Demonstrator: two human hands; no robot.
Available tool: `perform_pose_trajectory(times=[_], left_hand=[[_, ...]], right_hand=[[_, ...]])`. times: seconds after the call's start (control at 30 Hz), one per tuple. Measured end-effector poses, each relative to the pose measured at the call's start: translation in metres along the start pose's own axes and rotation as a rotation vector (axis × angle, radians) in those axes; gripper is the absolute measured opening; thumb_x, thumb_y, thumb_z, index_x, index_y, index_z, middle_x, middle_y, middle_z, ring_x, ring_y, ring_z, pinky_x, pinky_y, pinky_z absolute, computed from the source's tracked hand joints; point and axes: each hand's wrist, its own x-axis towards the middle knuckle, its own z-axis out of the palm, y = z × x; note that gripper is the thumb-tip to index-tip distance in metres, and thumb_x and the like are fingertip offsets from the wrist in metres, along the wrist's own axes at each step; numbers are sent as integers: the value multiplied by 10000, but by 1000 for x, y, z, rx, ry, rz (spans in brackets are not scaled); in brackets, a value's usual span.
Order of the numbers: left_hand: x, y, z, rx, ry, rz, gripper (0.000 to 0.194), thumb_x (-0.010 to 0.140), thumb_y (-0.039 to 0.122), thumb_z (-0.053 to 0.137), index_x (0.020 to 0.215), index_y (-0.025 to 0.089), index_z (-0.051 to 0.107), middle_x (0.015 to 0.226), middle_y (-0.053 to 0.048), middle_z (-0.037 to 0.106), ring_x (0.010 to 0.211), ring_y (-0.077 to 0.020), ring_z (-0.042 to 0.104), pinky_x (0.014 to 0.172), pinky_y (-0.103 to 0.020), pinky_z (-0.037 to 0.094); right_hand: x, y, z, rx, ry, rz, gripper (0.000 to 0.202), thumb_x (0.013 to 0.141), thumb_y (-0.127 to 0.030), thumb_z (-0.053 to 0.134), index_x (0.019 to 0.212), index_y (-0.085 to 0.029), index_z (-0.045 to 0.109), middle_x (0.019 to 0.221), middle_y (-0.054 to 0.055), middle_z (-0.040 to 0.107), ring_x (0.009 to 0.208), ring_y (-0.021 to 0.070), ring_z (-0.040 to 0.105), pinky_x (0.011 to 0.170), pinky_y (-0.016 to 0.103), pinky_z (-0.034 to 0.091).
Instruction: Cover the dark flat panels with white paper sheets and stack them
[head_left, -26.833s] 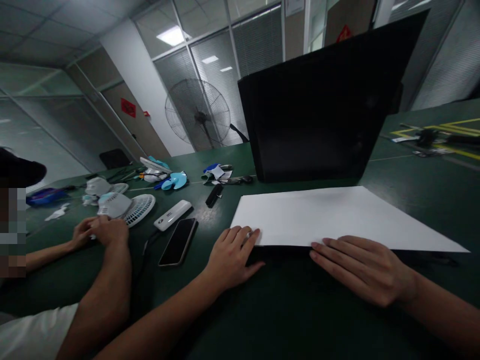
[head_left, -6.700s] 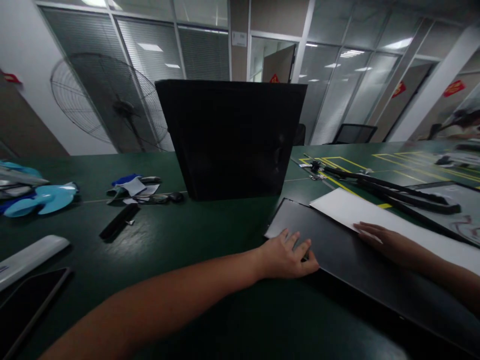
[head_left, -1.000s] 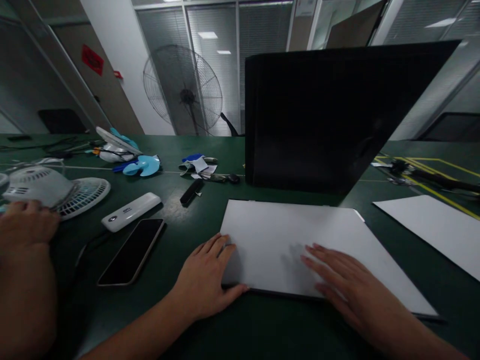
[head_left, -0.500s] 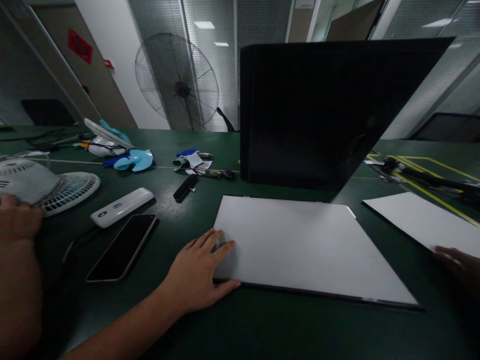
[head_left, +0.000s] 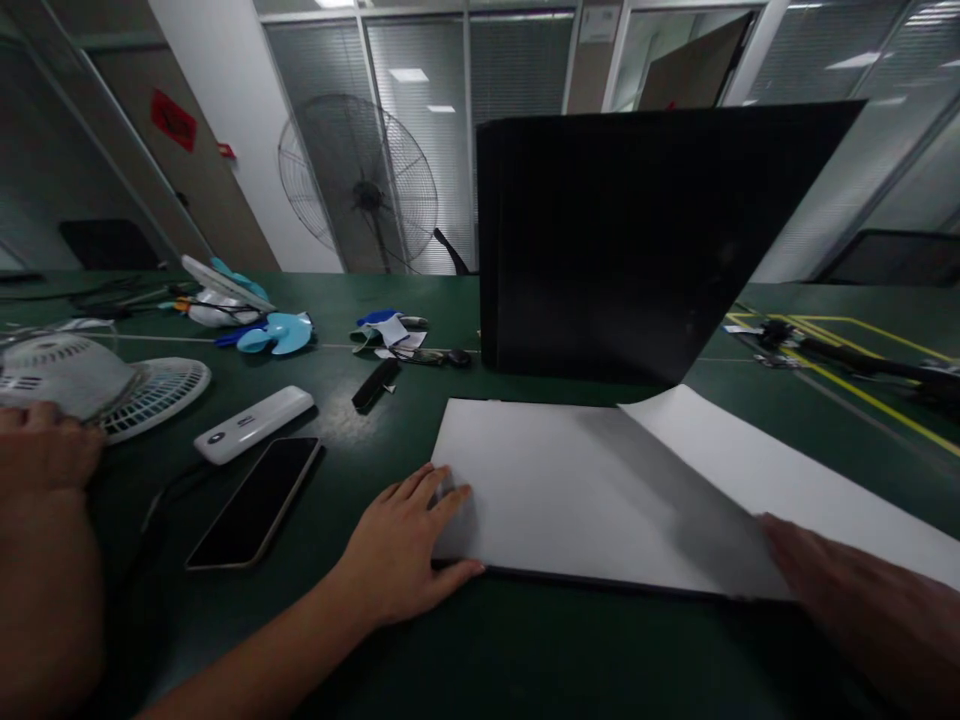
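Note:
My left hand (head_left: 401, 550) lies with its fingers spread on the left edge of a flat white panel (head_left: 525, 490) with a thin dark border. Its thumb rests at the panel's front edge. On the right, my right hand (head_left: 862, 590), blurred, grips the near edge of a thin white sheet (head_left: 795, 465). That sheet is tilted, and its left part hangs over the panel's right part, casting a shadow there. Behind the panel stands a large black screen-like panel (head_left: 615, 240).
Another person's hand (head_left: 49, 445) rests against a white fan (head_left: 64, 375) at far left. Near it lie a white power bank (head_left: 255, 424) and a phone (head_left: 255, 505). A small black object (head_left: 375, 385), a light blue fan blade (head_left: 277, 334) and a black stand (head_left: 847, 350) are farther back.
My right hand has brought the white sheet leftward, from beside the panel to over its right part. My left hand keeps its place on the panel. The view has tipped slightly upward.

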Motion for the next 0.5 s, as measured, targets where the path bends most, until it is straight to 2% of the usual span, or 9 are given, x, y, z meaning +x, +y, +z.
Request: perform_pose_trajectory(times=[0.03,0.1,0.17,0.27,0.37,0.43,0.5], left_hand=[[0,0,0,-5,6,2,820,876,730,587,1548,271,483,1617,-155,433,1490,-411,406,1189,-606,377],[0,0,-2,-18,16,3,840,898,703,571,1581,238,426,1607,-151,450,1483,-394,421,1190,-590,386],[0,0,-4,-32,18,-7,884,906,678,571,1617,202,350,1604,-154,455,1474,-380,436,1190,-575,394],[-1,2,-7,-57,11,-36,952,910,655,576,1650,156,244,1621,-171,426,1476,-366,435,1208,-558,376],[-4,2,-8,-74,2,-55,949,916,667,572,1661,200,214,1690,-174,281,1506,-370,392,1215,-563,359],[-5,1,-8,-78,-7,-47,885,913,689,570,1641,273,288,1715,-155,208,1518,-395,364,1200,-594,362],[-6,1,-9,-85,-22,-34,822,900,705,579,1592,298,400,1714,-150,212,1517,-426,351,1190,-624,358]], right_hand=[[10,-22,-10,-53,29,-130,485,845,-235,524,1308,-172,653,1227,141,686,950,214,702,729,328,599],[31,-64,-26,-107,90,-262,521,805,-140,466,1297,-124,636,1230,150,682,981,220,700,734,320,619],[53,-98,-36,-86,132,-307,552,769,-81,447,1288,-136,626,1228,132,685,984,210,698,734,300,610],[81,-137,-41,-18,182,-360,560,755,-33,437,1272,-173,604,1228,85,690,1020,194,687,770,292,592],[101,-159,-41,58,256,-369,516,793,-29,395,1241,-200,587,1208,29,700,1042,182,681,772,306,585],[112,-165,-42,83,294,-423,483,838,-54,365,1226,-213,604,1223,5,698,1049,173,680,757,300,579],[123,-164,-43,62,319,-525,470,871,-82,345,1211,-214,641,1240,8,693,1049,167,682,742,286,570]])
